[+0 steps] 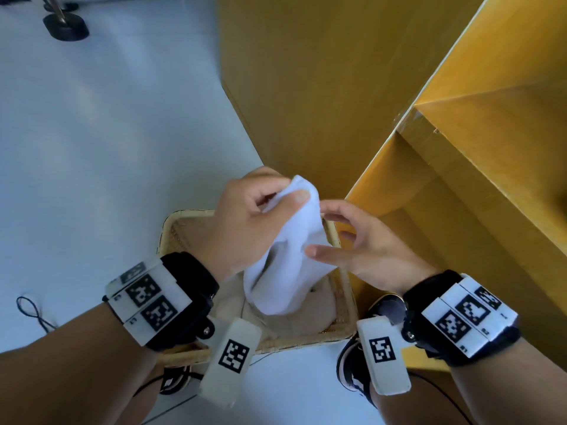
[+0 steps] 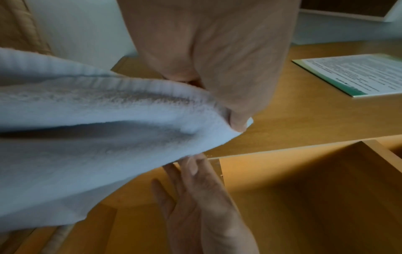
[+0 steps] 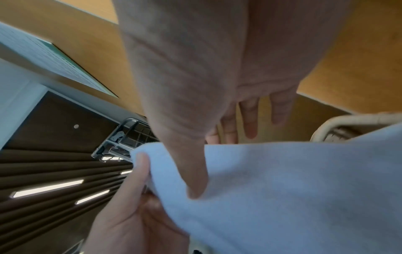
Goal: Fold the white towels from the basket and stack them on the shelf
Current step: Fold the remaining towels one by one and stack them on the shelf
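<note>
- Nearest the head camera, two bare forearms reach forward, each wearing a black wrist strap (image 1: pixel 196 289) with white blocks printed with black-and-white square codes.
- Below the forearms, on the pale floor (image 1: pixel 107 133), the toes of dark sneakers (image 1: pixel 349 366) show, and a thin black cable (image 1: pixel 30 311) loops at the left.
- The left hand (image 1: pixel 245 222) pinches the top of a white towel (image 1: pixel 291 256) between its thumb and curled fingers; the left wrist view shows the thumb tip pressed on a bunched fold of the cloth.
- The towel hangs down from that pinch, loose and unfolded, its lower end dangling over the inside of the basket (image 1: pixel 343 289).
- The right hand (image 1: pixel 365 250) is beside the towel with fingers spread and relaxed, gripping nothing; its thumb lies against the cloth's right edge, as the right wrist view shows more closely.
- The basket is woven, light tan and rectangular, and sits on the floor directly under the hands, just beside the wooden unit. A beige cloth liner shows inside it; whether more towels lie there cannot be told.
- Beyond and to the right stands the yellow-brown wooden shelf (image 1: pixel 460 179), its panels rising past the hands.
- In the left wrist view, a printed sheet with a green border (image 2: pixel 356 75) lies on a wooden surface of the same colour.
- Farthest off, at the upper left of the head view, a black round stand base (image 1: pixel 66 26) rests on the floor.
</note>
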`<move>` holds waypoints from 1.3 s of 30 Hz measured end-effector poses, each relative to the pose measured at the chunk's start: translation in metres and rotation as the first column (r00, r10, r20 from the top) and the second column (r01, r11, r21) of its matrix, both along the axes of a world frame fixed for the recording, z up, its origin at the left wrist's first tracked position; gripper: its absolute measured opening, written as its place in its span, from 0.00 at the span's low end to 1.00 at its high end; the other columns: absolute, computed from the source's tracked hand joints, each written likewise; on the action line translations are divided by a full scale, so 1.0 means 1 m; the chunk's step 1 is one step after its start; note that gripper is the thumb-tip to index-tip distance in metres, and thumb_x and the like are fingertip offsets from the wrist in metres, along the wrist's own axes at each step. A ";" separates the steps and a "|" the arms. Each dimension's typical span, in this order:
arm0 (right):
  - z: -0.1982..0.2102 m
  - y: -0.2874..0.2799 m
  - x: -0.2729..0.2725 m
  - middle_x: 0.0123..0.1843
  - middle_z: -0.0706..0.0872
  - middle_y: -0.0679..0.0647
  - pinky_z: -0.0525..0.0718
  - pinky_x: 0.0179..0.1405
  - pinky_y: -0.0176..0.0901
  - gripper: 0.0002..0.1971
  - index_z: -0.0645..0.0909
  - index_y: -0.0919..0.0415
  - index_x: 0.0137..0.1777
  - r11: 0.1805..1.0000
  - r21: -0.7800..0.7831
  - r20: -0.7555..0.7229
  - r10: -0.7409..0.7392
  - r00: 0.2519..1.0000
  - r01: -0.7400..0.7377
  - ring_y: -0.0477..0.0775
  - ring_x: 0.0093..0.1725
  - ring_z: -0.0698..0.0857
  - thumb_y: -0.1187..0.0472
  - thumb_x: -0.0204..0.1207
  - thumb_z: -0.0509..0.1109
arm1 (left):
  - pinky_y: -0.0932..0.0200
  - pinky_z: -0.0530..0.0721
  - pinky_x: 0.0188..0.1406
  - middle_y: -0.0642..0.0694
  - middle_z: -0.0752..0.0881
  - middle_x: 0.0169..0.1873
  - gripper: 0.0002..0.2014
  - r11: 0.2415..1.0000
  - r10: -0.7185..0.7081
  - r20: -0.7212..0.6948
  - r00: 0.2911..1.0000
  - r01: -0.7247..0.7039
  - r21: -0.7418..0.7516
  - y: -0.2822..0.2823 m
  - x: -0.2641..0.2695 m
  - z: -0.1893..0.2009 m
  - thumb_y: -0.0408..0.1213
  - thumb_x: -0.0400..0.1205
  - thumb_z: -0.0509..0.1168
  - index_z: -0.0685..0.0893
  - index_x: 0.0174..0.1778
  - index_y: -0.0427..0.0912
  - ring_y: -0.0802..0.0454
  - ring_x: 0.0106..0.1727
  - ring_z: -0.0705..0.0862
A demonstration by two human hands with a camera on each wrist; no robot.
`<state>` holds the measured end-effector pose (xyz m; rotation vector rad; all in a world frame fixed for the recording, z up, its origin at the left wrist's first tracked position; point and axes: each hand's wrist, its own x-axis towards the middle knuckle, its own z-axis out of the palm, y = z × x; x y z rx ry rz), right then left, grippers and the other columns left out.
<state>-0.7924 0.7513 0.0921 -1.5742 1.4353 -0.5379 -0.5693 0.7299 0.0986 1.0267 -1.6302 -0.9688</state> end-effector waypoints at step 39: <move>0.063 -0.001 0.020 0.54 0.90 0.59 0.84 0.57 0.53 0.10 0.86 0.62 0.63 0.944 -0.239 0.444 -0.103 0.890 0.229 0.55 0.53 0.87 0.62 0.93 0.63 | 0.45 0.71 0.39 0.21 0.81 0.45 0.11 0.981 -0.105 -0.211 0.972 0.136 0.141 0.005 -0.004 -0.023 0.24 0.82 0.66 0.74 0.47 0.46 0.33 0.33 0.79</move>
